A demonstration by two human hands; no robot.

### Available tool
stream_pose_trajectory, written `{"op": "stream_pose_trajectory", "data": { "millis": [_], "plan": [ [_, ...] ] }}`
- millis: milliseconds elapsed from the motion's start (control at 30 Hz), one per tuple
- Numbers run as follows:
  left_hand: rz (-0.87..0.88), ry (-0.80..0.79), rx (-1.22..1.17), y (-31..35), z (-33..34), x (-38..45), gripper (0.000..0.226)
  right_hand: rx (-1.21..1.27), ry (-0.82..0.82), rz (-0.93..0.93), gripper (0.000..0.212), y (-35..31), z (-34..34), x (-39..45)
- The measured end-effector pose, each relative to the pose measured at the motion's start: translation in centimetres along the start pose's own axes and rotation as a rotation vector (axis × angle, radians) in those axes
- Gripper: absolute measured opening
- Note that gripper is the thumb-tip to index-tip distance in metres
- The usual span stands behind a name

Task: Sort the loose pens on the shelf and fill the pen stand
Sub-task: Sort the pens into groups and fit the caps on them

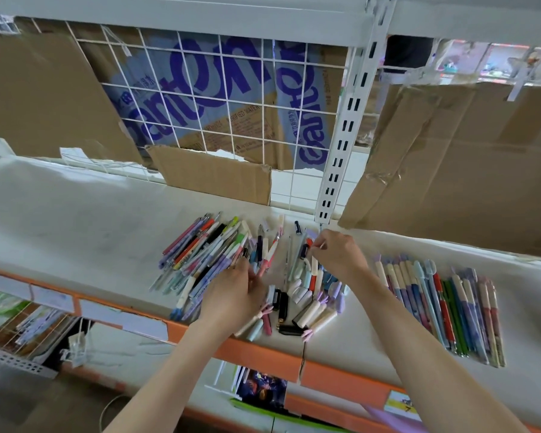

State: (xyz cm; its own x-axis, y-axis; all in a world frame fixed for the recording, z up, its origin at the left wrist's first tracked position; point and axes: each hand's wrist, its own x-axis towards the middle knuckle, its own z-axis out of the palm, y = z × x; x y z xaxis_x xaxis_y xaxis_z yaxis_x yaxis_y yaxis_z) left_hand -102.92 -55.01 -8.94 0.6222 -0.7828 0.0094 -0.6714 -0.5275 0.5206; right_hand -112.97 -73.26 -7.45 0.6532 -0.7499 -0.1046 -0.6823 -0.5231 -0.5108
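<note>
A: Status on the shelf?

B: Three groups, taking the white slotted upright as reference. Loose pens fan out in a heap below and left of its foot. A mixed clump of caps and short bits sits almost straight below it. A tidy row of pens, laid parallel, is below and well right. That row reads as the sorted batch, my guess.

A: Hands?

B: Left hand is below-left of the upright, fingers curled over the near edge of the heap, at a pink pen. Looks like it's closing on it; can't tell if the grip is complete. Right hand is just below the upright's foot, thumb and forefinger narrow, pinching something thin and pale. Too small to name.

A: Why both in the middle?

B: Likely pulling matching pieces out of the clump, one hand per side.

A: Pen stand?

B: Not visible. Nothing filled yet, as far as I can see.

A: Obstructions?

B: Cardboard flap hangs right of the upright, low over the back of the shelf. Wire grid with more cardboard closes the back, left of the upright. Orange front rail runs below, with paper labels.
</note>
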Motion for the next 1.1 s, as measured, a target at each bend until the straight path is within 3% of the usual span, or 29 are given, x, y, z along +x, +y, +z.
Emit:
{"op": "stream_pose_trajectory", "data": {
  "millis": [200,500,600,667,833,900,1000,1100],
  "plan": [
    [-0.017,0.020,-0.197,-0.3,-0.7,-1.0,0.010,-0.084,-0.163,0.038,0.018,1.5,-0.1,-1.8],
    [-0.031,-0.003,-0.277,0.7,-0.6,-1.3,0.012,-0.037,-0.010,0.009,0.024,1.7,-0.7,-2.8],
    [-0.036,-0.006,-0.278,0.9,-0.7,-1.2,0.012,-0.142,-0.038,0.032,0.039,0.6,0.0,-2.7],
    [-0.038,-0.003,-0.298,0.9,-0.8,-1.3,0.012,-0.189,-0.059,0.042,0.036,0.3,0.6,-2.6],
    [-0.036,0.034,-0.307,0.2,-0.8,-1.5,0.012,0.044,-0.040,0.052,0.021,1.2,0.5,-2.3],
    [-0.017,0.038,-0.294,0.1,-0.8,-1.5,0.015,0.032,-0.064,0.044,0.019,1.4,0.1,-2.4],
    [0.006,0.040,-0.248,0.4,-0.8,-1.6,0.016,-0.054,-0.118,0.036,0.026,1.4,-0.1,-2.6],
    [0.007,0.069,-0.179,0.1,-0.5,-1.5,0.011,-0.054,-0.070,-0.004,0.032,1.0,0.0,-2.7]
  ]
}}
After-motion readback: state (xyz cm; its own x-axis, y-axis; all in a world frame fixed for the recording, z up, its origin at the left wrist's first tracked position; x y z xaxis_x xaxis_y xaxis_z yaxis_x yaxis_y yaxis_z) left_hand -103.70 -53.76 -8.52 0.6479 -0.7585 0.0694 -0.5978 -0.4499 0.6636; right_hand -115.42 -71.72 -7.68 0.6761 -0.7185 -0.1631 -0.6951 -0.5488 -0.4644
